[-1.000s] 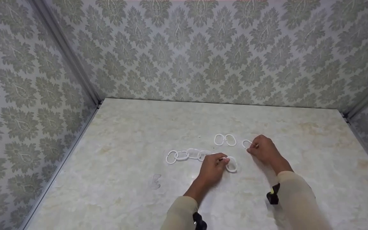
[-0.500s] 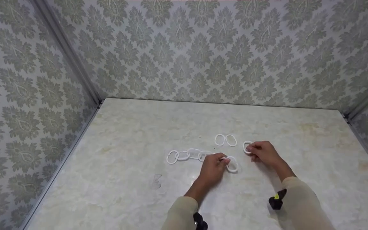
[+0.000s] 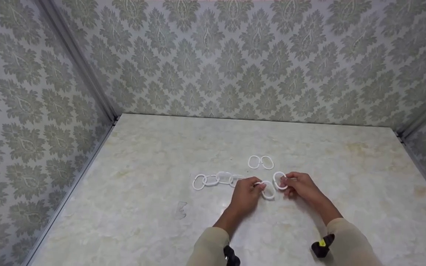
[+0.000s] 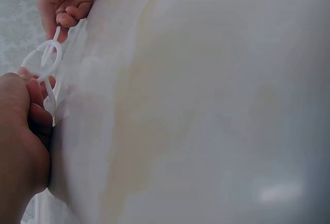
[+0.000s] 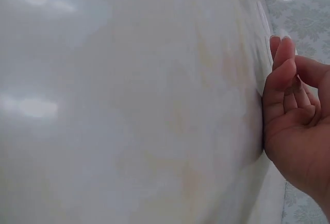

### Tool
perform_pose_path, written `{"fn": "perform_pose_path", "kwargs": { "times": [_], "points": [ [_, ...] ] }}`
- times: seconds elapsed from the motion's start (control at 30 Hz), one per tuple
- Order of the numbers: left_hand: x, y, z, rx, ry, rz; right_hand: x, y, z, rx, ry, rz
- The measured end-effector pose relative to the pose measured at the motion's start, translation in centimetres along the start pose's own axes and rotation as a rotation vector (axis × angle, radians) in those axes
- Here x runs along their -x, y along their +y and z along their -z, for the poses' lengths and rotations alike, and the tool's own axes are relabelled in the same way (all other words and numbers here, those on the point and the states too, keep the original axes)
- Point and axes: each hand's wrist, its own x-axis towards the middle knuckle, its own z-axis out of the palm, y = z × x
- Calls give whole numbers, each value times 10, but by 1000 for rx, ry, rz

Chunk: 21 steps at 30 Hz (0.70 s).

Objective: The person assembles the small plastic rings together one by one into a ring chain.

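A chain of white plastic links (image 3: 211, 180) lies on the table, running right to my left hand (image 3: 246, 195). Thumb and fingers of that hand pinch the chain's right end, where an end link (image 3: 269, 190) stands out past the thumb. My right hand (image 3: 303, 186) pinches a loose white link (image 3: 280, 181) by its right side, just right of the end link. In the left wrist view the held end link (image 4: 52, 62) overlaps the other link near the right hand (image 4: 67, 2); I cannot tell whether they touch. Part of the chain is hidden under my left hand.
Two more white links (image 3: 267, 162) lie side by side behind the hands. A small clear plastic scrap (image 3: 181, 210) is on the marbled table (image 3: 142, 155), left of the left forearm. Patterned walls (image 3: 231, 62) rise along the back and sides.
My right hand has picked up the loose link and brought it left and toward me, close to the chain's end link. The left hand stays put with its grip.
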Motion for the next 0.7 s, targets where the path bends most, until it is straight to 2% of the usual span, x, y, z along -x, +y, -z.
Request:
{"fn": "perform_pose_path", "kwargs": {
  "times": [0.13,0.27,0.37,0.57,0.7],
  "points": [
    [0,0,-1,11,9,-2,5,3,-2,-91,-29,-27],
    [0,0,-1,22,7,17,8,2,-3,-152,19,-104],
    [0,-1,-2,25,18,8,10,1,-3,-187,40,-148],
    [-1,-3,-4,-2,49,-32,13,0,-8,-199,35,-134],
    [-1,-4,-4,6,49,-25,13,0,-12,-185,48,-127]
  ]
}}
